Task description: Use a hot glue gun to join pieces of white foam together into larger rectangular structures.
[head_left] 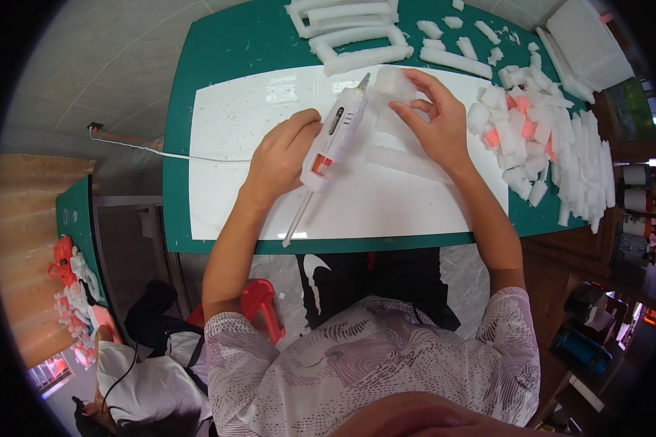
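Green covers your table (176,153), and one white board (229,207) lies across its middle, reaching close to the near edge. You have one glue gun (333,135) in your left hand (280,153); the fingers are closed around its handle, partly hidden behind the body. It is white and slender, with an orange-red patch near the back; its metal nozzle slants toward the far edge, and one pale glue stick (297,218) juts from its rear to the near edge.

Your right hand (439,120) pinches one foam block (395,84) between thumb and fingers, over the board's far side. This block is white, small and chunky, just beside the nozzle; you cannot tell whether they touch. One flat foam strip (408,162) lies on the board, between your forearms.

Two foam frames (368,58), both white and roughly rectangular, sit at the far edge. Right of them is one long foam bar (455,63) with several small scraps (430,29) around it. Toward the right edge you have a heap of foam pieces (514,142), white with a few pink, too jumbled to count, and beside it a row of long foam sticks (594,164). One white cord (197,156) crosses the left edge.
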Demonstrator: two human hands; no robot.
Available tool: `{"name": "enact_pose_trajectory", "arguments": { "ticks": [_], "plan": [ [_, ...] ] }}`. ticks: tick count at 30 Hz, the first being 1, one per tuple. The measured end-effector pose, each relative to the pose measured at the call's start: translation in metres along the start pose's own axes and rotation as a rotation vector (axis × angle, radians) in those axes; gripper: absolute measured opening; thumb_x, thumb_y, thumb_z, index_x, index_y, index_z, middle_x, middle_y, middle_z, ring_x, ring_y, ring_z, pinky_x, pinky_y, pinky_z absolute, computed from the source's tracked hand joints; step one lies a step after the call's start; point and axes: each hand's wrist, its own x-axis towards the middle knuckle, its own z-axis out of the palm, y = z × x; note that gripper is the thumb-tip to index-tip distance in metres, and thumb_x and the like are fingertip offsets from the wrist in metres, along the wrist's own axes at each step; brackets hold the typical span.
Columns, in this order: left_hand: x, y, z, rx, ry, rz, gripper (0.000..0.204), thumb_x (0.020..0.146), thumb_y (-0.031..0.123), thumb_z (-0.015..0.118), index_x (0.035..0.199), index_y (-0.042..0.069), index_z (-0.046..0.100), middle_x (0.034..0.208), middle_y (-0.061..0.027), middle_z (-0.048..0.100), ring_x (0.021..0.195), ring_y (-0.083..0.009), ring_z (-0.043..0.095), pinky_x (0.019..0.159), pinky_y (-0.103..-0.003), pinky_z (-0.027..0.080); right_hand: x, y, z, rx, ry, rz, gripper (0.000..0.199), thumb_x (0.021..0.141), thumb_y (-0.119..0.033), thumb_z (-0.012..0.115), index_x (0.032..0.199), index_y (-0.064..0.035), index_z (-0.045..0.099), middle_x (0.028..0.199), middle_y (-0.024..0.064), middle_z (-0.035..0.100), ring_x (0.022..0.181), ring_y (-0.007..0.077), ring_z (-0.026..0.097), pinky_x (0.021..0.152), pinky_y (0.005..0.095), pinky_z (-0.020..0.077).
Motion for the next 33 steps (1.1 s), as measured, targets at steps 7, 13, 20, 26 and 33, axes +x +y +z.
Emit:
{"name": "enact_pose_trajectory", "arguments": {
  "ticks": [7,13,20,26,33],
  "plan": [
    [0.0,0.002,0.002,-0.019,-0.074,0.024,0.04,0.068,0.011,0.077,0.103,-0.003,0.064,0.114,-0.0162,0.064,0.09,-0.0315,0.067,0.078,-0.037,0.056,-0.001,-0.002,0.001,0.018,-0.048,-0.035,0.046,0.082,-0.008,0.078,0.126,-0.0044,0.064,0.126,0.0105,0.065,0.11,0.0215,0.064,0.083,0.0298,0.0597],
    [0.002,0.005,0.001,0.019,-0.063,0.071,0.039,0.067,0.011,0.077,0.102,-0.003,0.065,0.112,-0.0158,0.065,0.088,-0.031,0.067,0.078,-0.036,0.056,-0.002,-0.002,-0.001,0.053,-0.076,-0.016,0.046,0.084,-0.005,0.076,0.128,-0.0031,0.063,0.128,0.0111,0.064,0.111,0.0207,0.063,0.086,0.0286,0.0581],
    [0.001,0.001,0.001,-0.017,0.007,0.076,0.036,0.068,0.01,0.076,0.1,-0.004,0.065,0.108,-0.0173,0.066,0.084,-0.0315,0.067,0.074,-0.036,0.055,0.005,0.006,-0.017,0.532,-0.363,0.217,0.05,0.09,-0.002,0.069,0.137,0.002,0.053,0.135,0.0125,0.057,0.118,0.0173,0.059,0.1,0.0286,0.0495],
    [0.003,0.002,0.002,-0.026,-0.001,0.095,0.036,0.067,0.009,0.075,0.099,-0.005,0.065,0.108,-0.0176,0.066,0.08,-0.0305,0.067,0.071,-0.036,0.054,0.006,0.007,-0.02,0.502,-0.482,0.263,0.054,0.091,-0.014,0.072,0.138,0.0026,0.052,0.132,0.0131,0.059,0.119,0.0188,0.059,0.103,0.0297,0.0465],
    [0.005,0.004,-0.003,-0.06,-0.04,0.14,0.036,0.066,0.009,0.075,0.099,-0.004,0.066,0.107,-0.0173,0.067,0.079,-0.0302,0.066,0.069,-0.036,0.054,0.01,0.001,-0.027,0.499,-0.57,0.311,0.052,0.09,-0.015,0.073,0.136,0.0017,0.054,0.129,0.0124,0.061,0.118,0.0177,0.059,0.101,0.0287,0.0478]
  ]
}}
